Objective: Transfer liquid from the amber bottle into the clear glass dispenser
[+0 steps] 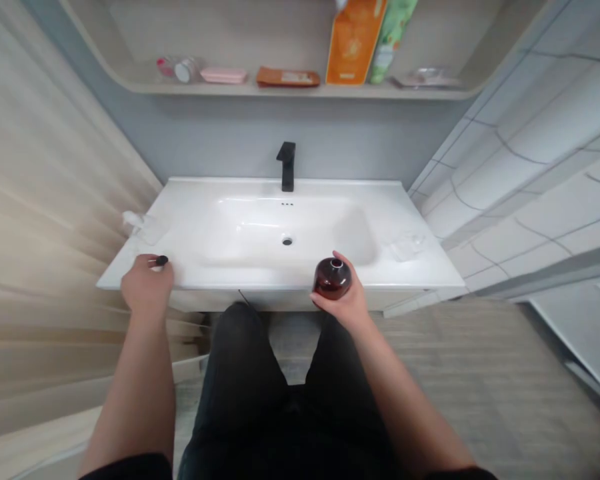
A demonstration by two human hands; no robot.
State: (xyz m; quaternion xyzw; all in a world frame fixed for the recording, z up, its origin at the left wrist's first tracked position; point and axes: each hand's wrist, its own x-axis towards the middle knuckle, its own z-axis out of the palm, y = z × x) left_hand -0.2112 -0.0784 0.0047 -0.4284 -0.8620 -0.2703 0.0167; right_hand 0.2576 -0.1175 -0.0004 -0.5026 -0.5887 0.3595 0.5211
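Note:
My right hand [347, 303] is wrapped round a dark brown, glossy bottle [330, 281], its narrow neck uncapped and facing up. The bottle is held above the front edge of the white sink [280, 263], right of the drain. Over the left end of the countertop, my left hand [147, 283] is closed on a small black cap-like piece [162, 260]. Only its dark round top shows plainly; the fingers hide the rest. Just beyond that hand lies a crumpled clear plastic wrapper [147, 227].
A black faucet [288, 167] stands behind the basin. Another crumpled clear wrapper [407, 247] lies on the right countertop. The shelf [300, 92] above holds an orange pack [355, 43], a green tube [387, 47] and several small items. A beige curtain [45, 220] hangs at left.

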